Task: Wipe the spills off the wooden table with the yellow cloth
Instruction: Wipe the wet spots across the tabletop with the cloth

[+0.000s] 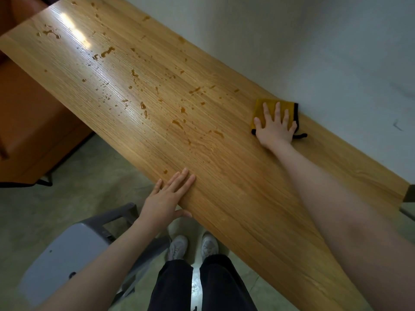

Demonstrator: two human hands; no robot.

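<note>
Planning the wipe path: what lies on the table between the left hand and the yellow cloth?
In the head view, bare wood mostly, with a few amber spills near that line; left hand flat at the near edge, yellow cloth under the right hand.

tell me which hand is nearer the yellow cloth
Right. The right hand lies flat on the yellow cloth; the left hand rests apart at the table's near edge.

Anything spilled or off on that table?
Yes. Amber droplets and streaks are scattered over the wooden table, mostly left of the yellow cloth. The right hand lies flat on the cloth; those spills remain unwiped.
</note>
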